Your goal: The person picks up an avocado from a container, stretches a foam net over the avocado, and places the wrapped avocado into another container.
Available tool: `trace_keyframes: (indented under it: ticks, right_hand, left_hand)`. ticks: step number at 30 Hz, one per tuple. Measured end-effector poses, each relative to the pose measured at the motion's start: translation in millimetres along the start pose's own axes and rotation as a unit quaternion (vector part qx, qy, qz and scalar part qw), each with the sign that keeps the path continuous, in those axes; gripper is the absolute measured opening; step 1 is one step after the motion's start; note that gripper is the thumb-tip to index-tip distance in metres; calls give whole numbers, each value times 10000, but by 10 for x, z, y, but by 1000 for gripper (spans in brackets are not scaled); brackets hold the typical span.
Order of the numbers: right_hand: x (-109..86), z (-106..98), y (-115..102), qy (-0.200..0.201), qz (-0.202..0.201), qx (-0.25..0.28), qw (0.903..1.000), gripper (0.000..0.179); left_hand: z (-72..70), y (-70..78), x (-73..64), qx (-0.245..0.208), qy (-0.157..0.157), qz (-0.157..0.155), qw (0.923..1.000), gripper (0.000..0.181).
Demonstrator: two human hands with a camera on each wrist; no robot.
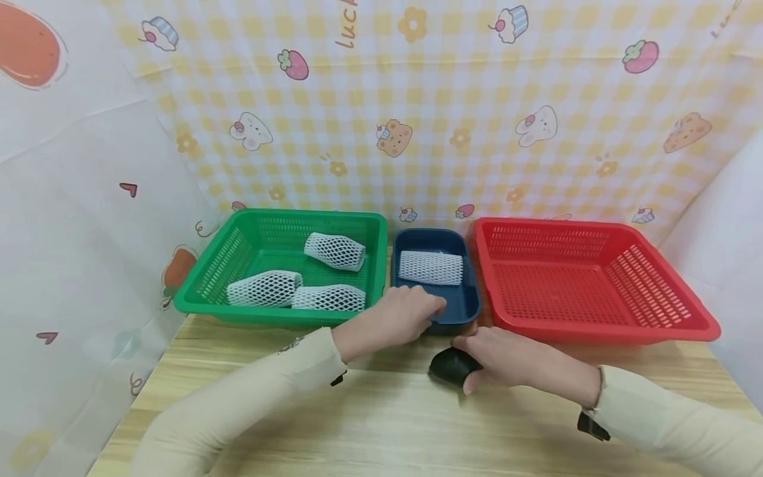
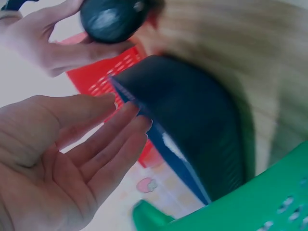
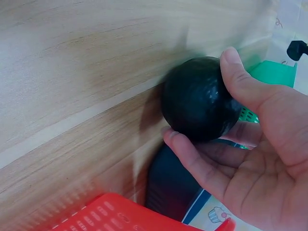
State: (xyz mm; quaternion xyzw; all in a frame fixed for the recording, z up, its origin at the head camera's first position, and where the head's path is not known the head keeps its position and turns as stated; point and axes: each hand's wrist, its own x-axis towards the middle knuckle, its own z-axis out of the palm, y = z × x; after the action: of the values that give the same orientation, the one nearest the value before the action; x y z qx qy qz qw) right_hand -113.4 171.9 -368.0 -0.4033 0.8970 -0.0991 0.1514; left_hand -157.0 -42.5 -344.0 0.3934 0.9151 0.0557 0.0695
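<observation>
My right hand [image 1: 501,354] holds a dark green avocado [image 1: 453,366] low over the wooden table, in front of the dark blue tray [image 1: 471,291]. In the right wrist view, the thumb lies along one side of the avocado [image 3: 199,98] and the fingers along the other. My left hand [image 1: 405,315] hangs at the tray's near left corner. Its fingers [image 2: 108,154] are loosely bent with nothing between them, close to the tray's rim in the left wrist view. A white foam net sleeve [image 1: 430,267] lies inside the tray.
Left of the tray stands a green basket [image 1: 205,306] with several white foam net sleeves [image 1: 335,251] in it. A red basket [image 1: 602,331] stands to the right. Behind them hangs a yellow checked cloth [image 1: 453,93]. The wooden table [image 1: 387,424] spreads out in front.
</observation>
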Motion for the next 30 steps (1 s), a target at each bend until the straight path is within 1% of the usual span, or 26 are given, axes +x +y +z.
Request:
trace_keyframes:
  ticks: [2,5,9,13,17,23,26,30]
  right_hand:
    - [1,-1,-2,6,10,4,10000,65]
    - [-2,-3,-7,5,36,-3,10000,64]
    - [-2,-11,-9,12,102,-40,9999,62]
    - [9,-18,-8,-1,126,-4,9999,60]
    - [21,-25,-19,-66,253,71,9996,61]
    - [24,-24,-25,-134,429,142,9989,65]
    - [27,-22,-22,-148,444,143,9988,66]
    - [33,-27,-16,-130,403,103,9990,64]
  left_hand:
    - [-65,7,18,-115,-7,19,9999,14]
    - [-164,11,58,-159,0,80,9998,16]
    - [-279,10,145,-139,41,101,9998,18]
    - [-365,30,242,-254,39,53,9997,21]
    - [-406,50,332,-384,4,36,9993,22]
    - [-424,50,472,-558,-175,-104,9982,27]
    - [-423,30,550,-652,-148,-216,9975,27]
    - [-430,4,639,-656,-106,-352,9972,25]
